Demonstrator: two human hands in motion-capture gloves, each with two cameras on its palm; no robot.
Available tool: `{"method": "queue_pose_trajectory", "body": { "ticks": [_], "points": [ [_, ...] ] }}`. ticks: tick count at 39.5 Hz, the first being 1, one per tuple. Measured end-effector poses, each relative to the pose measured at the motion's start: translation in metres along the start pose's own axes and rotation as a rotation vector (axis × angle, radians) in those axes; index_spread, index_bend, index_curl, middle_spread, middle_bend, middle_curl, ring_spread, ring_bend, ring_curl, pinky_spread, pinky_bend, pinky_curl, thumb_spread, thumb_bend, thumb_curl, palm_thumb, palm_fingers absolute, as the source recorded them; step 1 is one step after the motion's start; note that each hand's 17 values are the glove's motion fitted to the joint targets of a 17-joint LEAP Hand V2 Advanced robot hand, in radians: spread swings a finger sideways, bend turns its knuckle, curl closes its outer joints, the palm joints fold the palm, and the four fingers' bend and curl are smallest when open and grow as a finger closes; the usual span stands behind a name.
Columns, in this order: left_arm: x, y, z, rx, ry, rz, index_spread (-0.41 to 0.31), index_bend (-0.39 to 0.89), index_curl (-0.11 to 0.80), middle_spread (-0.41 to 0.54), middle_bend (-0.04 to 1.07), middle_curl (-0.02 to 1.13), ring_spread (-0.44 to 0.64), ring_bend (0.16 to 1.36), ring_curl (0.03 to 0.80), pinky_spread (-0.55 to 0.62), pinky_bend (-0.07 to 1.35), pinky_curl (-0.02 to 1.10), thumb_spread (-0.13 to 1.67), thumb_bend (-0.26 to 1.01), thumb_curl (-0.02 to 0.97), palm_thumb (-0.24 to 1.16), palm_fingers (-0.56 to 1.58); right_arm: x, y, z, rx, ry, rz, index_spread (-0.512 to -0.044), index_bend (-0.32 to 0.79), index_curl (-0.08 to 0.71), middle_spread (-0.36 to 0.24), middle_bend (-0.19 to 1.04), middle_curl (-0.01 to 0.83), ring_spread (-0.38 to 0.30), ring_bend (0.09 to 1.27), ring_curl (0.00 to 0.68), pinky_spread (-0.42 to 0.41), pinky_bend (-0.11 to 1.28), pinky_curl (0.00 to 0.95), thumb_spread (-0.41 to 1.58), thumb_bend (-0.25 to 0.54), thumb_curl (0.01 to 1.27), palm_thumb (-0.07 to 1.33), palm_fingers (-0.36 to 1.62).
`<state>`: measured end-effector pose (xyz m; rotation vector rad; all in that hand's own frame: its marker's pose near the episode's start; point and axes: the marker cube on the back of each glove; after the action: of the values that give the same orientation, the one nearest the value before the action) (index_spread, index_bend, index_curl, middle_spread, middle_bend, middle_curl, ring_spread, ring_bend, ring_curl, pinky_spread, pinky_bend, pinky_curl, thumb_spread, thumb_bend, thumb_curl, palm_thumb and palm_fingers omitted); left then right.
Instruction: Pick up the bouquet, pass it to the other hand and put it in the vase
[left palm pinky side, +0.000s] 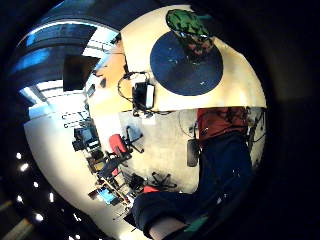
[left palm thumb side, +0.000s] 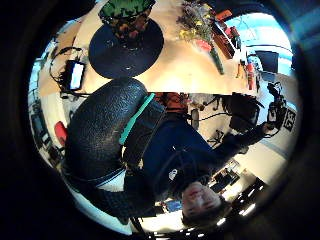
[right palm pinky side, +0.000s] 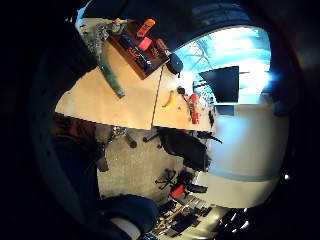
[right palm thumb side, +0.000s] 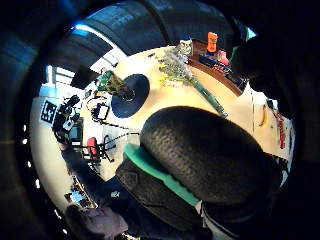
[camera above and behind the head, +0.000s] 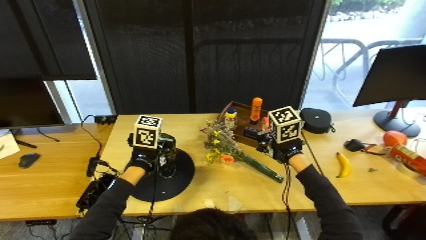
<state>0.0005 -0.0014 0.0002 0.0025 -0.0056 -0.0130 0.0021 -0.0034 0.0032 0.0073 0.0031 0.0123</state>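
Wooden table (camera above and behind the head: 200, 192), both hands raised above it holding nothing, fingers unreadable, bouquet (camera above and behind the head: 229, 150) lying between.

Light wood bench (camera above and behind the head: 373, 187) butted against a second wooden desk (camera above and behind the head: 40, 182) on the left. Behind: dark mesh blinds (camera above and behind the head: 200, 50) over tall windows, daylight coming through the uncovered pane (camera above and behind the head: 363, 30) at right with a railing outside. Monitor (camera above and behind the head: 399, 75) on a stand at far right, another dark screen (camera above and behind the head: 26, 102) at left. Palm views show pale floor (left palm pinky side: 165, 150) and a red office chair (left palm pinky side: 117, 145).
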Motion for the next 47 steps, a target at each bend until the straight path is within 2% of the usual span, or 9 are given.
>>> {"method": "queue_pose_trajectory", "body": {
  "ticks": [2,4,10,16,23,28,32,37,47],
  "points": [
    [0.001,0.0,-0.001,0.0,-0.005,-0.006,-0.038,0.25,0.092,0.046,0.22,0.08,0.1,0.37,0.083,0.15,0.25,0.07,0.52,0.07,0.031,0.12,0.45,0.002,-0.002,0.002,0.005,0.005,0.01,-0.177,0.16,0.066,-0.099,0.32,0.113,-0.115,0.47,0.118,-0.082,0.42,0.097,0.5,0.088,0.03,0.15,1.07],
    [0.002,0.001,-0.002,0.002,-0.009,-0.008,-0.045,0.24,0.121,0.056,0.21,0.11,0.12,0.38,0.117,0.18,0.25,0.1,0.65,0.07,0.043,0.13,0.44,0.005,-0.004,0.006,0.011,0.009,0.023,-0.209,0.15,0.114,-0.117,0.32,0.148,-0.135,0.48,0.166,-0.096,0.43,0.145,0.62,0.088,0.04,0.16,1.05],
    [0.008,0.004,-0.006,0.039,0.035,0.035,-0.062,0.24,0.19,0.073,0.19,0.17,0.16,0.39,0.163,0.24,0.23,0.16,0.91,0.06,0.079,0.13,0.42,0.012,-0.008,0.017,0.021,-0.028,0.052,-0.263,0.13,0.181,-0.179,0.33,0.222,-0.169,0.48,0.255,-0.122,0.42,0.223,0.89,0.075,0.07,0.17,1.02],
    [0.007,0.008,-0.003,0.101,0.075,0.025,-0.067,0.22,0.238,0.082,0.17,0.21,0.18,0.39,0.187,0.26,0.22,0.19,1.04,0.03,0.111,0.13,0.4,0.013,-0.013,0.022,0.028,-0.003,0.117,-0.286,0.12,0.203,-0.188,0.32,0.268,-0.181,0.46,0.287,-0.128,0.41,0.255,1.03,0.053,0.09,0.17,1.02],
    [0.002,0.007,0.014,0.181,0.106,-0.005,-0.059,0.17,0.268,0.105,0.16,0.23,0.19,0.42,0.215,0.27,0.26,0.23,1.07,-0.02,0.135,0.06,0.36,0.016,-0.012,0.024,0.053,0.012,0.178,-0.304,0.05,0.182,-0.191,0.28,0.302,-0.182,0.49,0.327,-0.115,0.45,0.298,1.1,0.009,0.12,0.15,0.9],
    [0.006,-0.001,0.023,0.208,0.13,0.016,-0.039,0.11,0.261,0.129,0.16,0.24,0.2,0.46,0.238,0.27,0.31,0.27,1.08,-0.02,0.153,0.04,0.29,0.019,-0.015,0.025,-0.001,-0.038,0.197,-0.312,0.03,0.158,-0.167,0.28,0.327,-0.177,0.51,0.344,-0.102,0.47,0.315,1.11,-0.015,0.14,0.15,0.85],
    [0.01,-0.001,0.026,0.232,0.118,0.014,-0.024,0.1,0.251,0.146,0.17,0.25,0.21,0.49,0.254,0.28,0.34,0.29,1.09,-0.02,0.166,0.03,0.25,0.024,-0.025,0.03,-0.038,-0.056,0.221,-0.289,0.02,0.139,-0.154,0.31,0.352,-0.17,0.52,0.351,-0.087,0.48,0.325,1.07,-0.031,0.16,0.12,0.81],
    [0.013,0.002,0.027,0.27,0.102,0.019,-0.017,0.1,0.242,0.157,0.18,0.27,0.22,0.52,0.267,0.29,0.38,0.31,1.09,-0.02,0.182,0.02,0.22,0.036,-0.039,0.037,-0.029,-0.095,0.27,-0.268,0.02,0.118,-0.14,0.34,0.377,-0.156,0.53,0.363,-0.062,0.49,0.336,1.04,-0.027,0.18,0.11,0.75],
    [0.019,0.006,0.027,0.291,0.092,0.046,-0.015,0.12,0.237,0.165,0.19,0.3,0.22,0.56,0.285,0.28,0.41,0.33,1.09,-0.02,0.207,0.01,0.2,0.072,-0.073,0.067,0.005,-0.254,0.408,-0.237,0.08,0.13,-0.126,0.33,0.397,-0.138,0.54,0.37,-0.034,0.48,0.339,1.04,-0.006,0.23,0.19,0.74]
  ]
}}
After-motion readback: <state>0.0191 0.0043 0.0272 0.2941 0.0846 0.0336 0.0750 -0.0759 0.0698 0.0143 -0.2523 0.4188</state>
